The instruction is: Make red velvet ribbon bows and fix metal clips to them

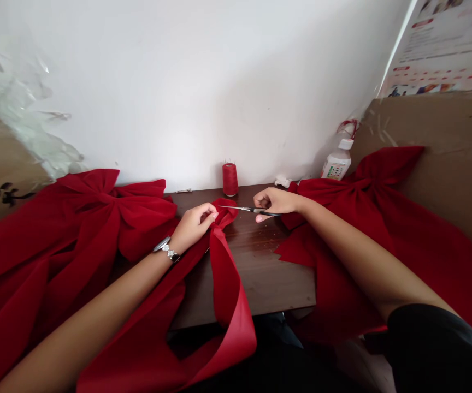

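My left hand (195, 222), with a watch on its wrist, pinches the gathered top of a red fabric piece (228, 273) that runs down over the front of the dark wooden table (269, 262). My right hand (275, 201) is closed on a pair of small scissors (244, 209). Their blades point left and reach the fabric's top edge next to my left fingers.
A big red bow (96, 218) lies at the left and another red bow (383, 218) at the right, against a cardboard sheet (444, 153). A red thread spool (230, 179) and a white plastic bottle (336, 161) stand at the table's back by the white wall.
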### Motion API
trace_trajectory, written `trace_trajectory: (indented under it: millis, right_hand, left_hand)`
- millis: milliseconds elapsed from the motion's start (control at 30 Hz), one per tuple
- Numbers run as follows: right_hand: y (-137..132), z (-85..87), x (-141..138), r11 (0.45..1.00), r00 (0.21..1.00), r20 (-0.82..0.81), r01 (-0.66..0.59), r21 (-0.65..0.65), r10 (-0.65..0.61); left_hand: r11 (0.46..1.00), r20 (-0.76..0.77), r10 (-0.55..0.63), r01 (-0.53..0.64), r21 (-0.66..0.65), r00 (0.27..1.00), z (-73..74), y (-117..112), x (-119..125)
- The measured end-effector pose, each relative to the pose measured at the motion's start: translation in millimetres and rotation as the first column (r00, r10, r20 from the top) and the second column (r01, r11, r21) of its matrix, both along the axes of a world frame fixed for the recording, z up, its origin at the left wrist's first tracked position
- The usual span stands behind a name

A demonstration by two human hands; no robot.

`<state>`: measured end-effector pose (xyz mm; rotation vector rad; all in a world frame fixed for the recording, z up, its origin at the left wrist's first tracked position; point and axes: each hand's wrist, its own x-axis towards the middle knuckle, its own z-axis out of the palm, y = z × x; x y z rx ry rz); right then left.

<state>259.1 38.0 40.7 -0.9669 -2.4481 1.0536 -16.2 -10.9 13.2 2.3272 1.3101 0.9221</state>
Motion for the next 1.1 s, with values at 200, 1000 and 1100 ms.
trace_trajectory:
  millis: [200, 1000, 1100]
  right_hand:
    - [-2, -1.1, -2, 0.997, 0.992, 0.123, -0.001, 0.082, -0.009]
    - [-9, -13.4, -21, 0.933, 0.98, 0.188, -0.01, 0.359, -0.062]
    - [-8, -14.1, -20, 0.936, 0.983, 0.176, -0.013, 0.351, -0.053]
  left_hand:
    - [0.99, 0.062, 0.053, -0.061, 0.127, 0.997, 2.1, 1, -5]
    - [0.992, -0.124, 0.04, -0.025, 0.126, 0.991, 8.6, -9, -3]
    - [0.996, -0.121, 0.036, -0.026, 0.089, 0.992, 9.3, -10, -3]
